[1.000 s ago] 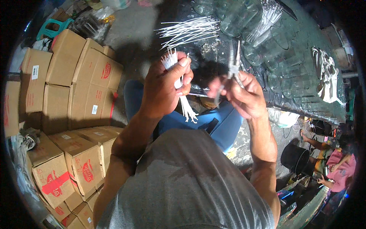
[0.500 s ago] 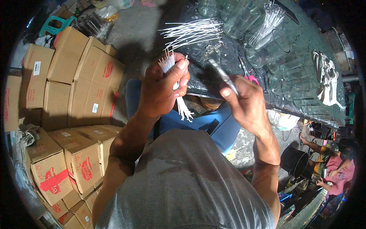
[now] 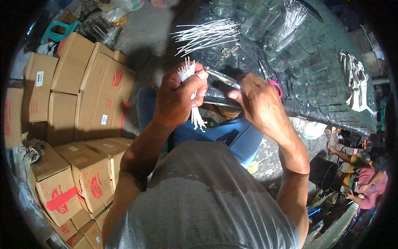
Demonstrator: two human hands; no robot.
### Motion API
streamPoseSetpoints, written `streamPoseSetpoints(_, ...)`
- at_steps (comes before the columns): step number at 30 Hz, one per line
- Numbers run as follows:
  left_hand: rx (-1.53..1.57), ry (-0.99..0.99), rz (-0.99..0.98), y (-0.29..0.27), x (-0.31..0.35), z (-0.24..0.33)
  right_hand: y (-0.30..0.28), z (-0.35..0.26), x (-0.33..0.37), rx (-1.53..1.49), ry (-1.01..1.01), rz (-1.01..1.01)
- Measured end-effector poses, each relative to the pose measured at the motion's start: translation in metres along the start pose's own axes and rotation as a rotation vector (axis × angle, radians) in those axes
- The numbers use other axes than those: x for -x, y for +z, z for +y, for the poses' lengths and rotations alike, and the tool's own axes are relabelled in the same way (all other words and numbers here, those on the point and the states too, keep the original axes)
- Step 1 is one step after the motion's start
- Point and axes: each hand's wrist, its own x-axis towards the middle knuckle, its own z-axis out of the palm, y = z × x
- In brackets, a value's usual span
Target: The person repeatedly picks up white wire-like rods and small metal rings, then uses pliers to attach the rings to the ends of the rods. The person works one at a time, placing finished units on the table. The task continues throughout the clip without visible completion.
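Observation:
My left hand [image 3: 176, 99] is closed around a bundle of thin white wick-like strands [image 3: 197, 118]. Their stiff tips stick up above the fist, and their bent ends hang below it. In my right hand [image 3: 263, 103] is a slim silvery metal tool [image 3: 223, 77], its exact kind unclear. The tool's far end meets my left thumb and fingertips; whatever is pinched there is too small to make out. Beyond my hands, a loose pile of similar white strands [image 3: 207, 35] lies across the dark tabletop [image 3: 213, 93].
Scissors with pink handles [image 3: 275, 88] lie right of my right hand. Clear glass jars [image 3: 286, 60] crowd the table, with more white strands [image 3: 292, 18] among them and white cloth gloves [image 3: 353, 83] farther right. Cardboard boxes [image 3: 95, 70] are stacked left. Another person [image 3: 369, 182] sits at lower right.
My right hand has swung the metal tool left, bringing its end against my left fingertips. My left hand keeps hold of the bundle and has shifted slightly.

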Motion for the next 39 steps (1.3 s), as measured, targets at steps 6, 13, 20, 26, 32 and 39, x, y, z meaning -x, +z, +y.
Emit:
streamPoseSetpoints(6,-0.016,-0.045,-0.003,0.002,-0.004,-0.003,-0.002,0.004,-0.001,-0.064,0.083,-0.016)
streamPoseSetpoints(13,-0.124,0.029,0.025,0.007,-0.005,-0.003,-0.01,0.015,-0.01,-0.099,0.036,-0.147)
streamPoseSetpoints(20,-0.151,0.048,-0.012,0.007,-0.007,-0.003,0.008,0.032,-0.013,-0.1,0.007,-0.083)
streamPoseSetpoints(26,-0.539,0.061,-0.047,-0.023,-0.001,0.005,-0.003,0.037,-0.019,-0.181,0.239,0.058)
streamPoseSetpoints(32,-1.089,0.229,0.167,-0.057,-0.007,0.022,-0.02,0.039,-0.027,-0.112,0.457,0.017)
streamPoseSetpoints(39,-1.437,0.594,0.147,-0.055,-0.067,0.039,-0.016,0.054,-0.017,0.026,0.381,0.179)
